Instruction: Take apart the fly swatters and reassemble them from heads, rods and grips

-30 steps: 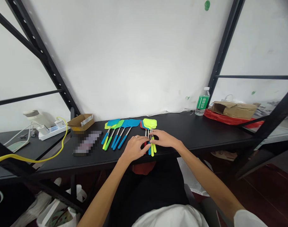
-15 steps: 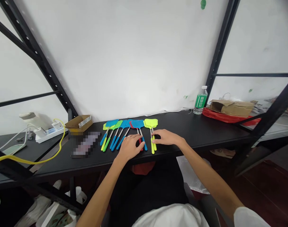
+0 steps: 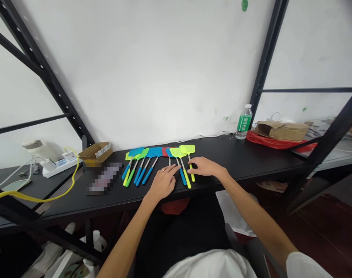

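Observation:
Several plastic fly swatters lie side by side on the black table, heads toward the wall. My right hand has its thumb and fingertips around the handle of the rightmost yellow fly swatter. Beside that one, a second yellow fly swatter slants over a blue fly swatter. My left hand rests with fingers stretched out, their tips near the blue one's shaft. It covers the handle of the red fly swatter. Left of it are blue fly swatters, a green fly swatter and a yellow-handled one.
On the left stand an open cardboard box and a blurred flat item. A yellow cable runs past a power strip. At the right are a water bottle, a red bag and a carton. Black frame posts flank the table.
The rightmost yellow fly swatter has shifted slightly right with my right hand. The other yellow one has separated from it and now tilts across the blue one. My left hand has moved a little right.

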`<action>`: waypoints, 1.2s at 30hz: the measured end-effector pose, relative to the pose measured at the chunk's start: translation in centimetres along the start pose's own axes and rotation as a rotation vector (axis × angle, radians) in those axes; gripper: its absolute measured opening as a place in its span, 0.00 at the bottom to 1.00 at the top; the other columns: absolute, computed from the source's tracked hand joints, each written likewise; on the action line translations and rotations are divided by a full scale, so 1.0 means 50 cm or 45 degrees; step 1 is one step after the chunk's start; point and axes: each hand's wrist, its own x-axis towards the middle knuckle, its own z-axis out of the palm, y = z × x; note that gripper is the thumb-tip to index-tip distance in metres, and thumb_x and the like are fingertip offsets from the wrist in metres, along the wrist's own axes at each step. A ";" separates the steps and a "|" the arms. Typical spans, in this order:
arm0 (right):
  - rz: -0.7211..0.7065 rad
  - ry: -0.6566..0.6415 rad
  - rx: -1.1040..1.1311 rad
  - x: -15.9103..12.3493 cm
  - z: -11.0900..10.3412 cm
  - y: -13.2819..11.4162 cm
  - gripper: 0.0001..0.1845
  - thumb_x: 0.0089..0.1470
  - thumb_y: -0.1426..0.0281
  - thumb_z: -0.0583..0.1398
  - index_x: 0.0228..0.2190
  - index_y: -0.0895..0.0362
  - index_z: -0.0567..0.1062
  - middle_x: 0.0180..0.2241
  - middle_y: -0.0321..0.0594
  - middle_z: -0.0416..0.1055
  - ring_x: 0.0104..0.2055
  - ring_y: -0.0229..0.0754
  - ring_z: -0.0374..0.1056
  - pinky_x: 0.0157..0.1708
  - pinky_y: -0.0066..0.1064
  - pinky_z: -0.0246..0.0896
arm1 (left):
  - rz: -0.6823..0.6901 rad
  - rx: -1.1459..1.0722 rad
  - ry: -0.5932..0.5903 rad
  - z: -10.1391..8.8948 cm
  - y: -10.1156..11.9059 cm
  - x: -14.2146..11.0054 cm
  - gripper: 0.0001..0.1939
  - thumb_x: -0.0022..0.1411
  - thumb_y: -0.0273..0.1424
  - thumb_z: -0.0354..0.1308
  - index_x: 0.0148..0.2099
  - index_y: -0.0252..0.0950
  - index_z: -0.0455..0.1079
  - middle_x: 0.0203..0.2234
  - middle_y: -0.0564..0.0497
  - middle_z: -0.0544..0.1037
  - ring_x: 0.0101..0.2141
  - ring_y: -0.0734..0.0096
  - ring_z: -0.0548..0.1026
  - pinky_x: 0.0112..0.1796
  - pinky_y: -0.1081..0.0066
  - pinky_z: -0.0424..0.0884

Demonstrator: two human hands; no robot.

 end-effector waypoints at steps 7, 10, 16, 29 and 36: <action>-0.124 0.012 0.061 -0.002 0.007 -0.027 0.31 0.55 0.50 0.61 0.56 0.53 0.73 0.58 0.48 0.69 0.60 0.58 0.64 0.58 0.45 0.58 | -0.055 0.056 0.073 0.003 0.012 0.002 0.19 0.68 0.30 0.49 0.59 0.43 0.70 0.49 0.45 0.75 0.48 0.58 0.73 0.53 0.57 0.66; -0.174 -0.075 0.119 -0.003 0.013 -0.044 0.39 0.50 0.46 0.63 0.59 0.51 0.70 0.62 0.48 0.64 0.64 0.60 0.59 0.61 0.48 0.55 | -0.067 0.105 0.111 0.004 0.015 0.003 0.17 0.67 0.34 0.51 0.56 0.41 0.72 0.45 0.45 0.75 0.45 0.58 0.73 0.51 0.57 0.66; -0.077 -0.196 0.114 -0.006 0.020 -0.052 0.50 0.43 0.41 0.65 0.63 0.49 0.66 0.68 0.50 0.53 0.68 0.65 0.49 0.63 0.53 0.50 | -0.050 0.110 0.117 -0.003 0.019 0.001 0.17 0.67 0.40 0.53 0.54 0.41 0.73 0.45 0.46 0.74 0.44 0.58 0.72 0.47 0.59 0.67; 0.012 -0.163 0.046 -0.007 0.001 -0.054 0.49 0.45 0.37 0.61 0.59 0.54 0.70 0.64 0.53 0.60 0.66 0.65 0.54 0.60 0.51 0.56 | -0.535 0.301 0.261 -0.034 -0.064 0.001 0.21 0.66 0.43 0.52 0.54 0.38 0.74 0.55 0.40 0.73 0.54 0.46 0.71 0.53 0.51 0.65; 0.025 -0.182 0.016 -0.007 -0.007 -0.059 0.48 0.46 0.37 0.60 0.59 0.55 0.70 0.63 0.52 0.61 0.65 0.65 0.55 0.57 0.50 0.58 | -0.836 0.425 -0.034 -0.073 -0.199 -0.064 0.33 0.66 0.55 0.42 0.64 0.44 0.66 0.65 0.43 0.63 0.63 0.41 0.60 0.58 0.46 0.57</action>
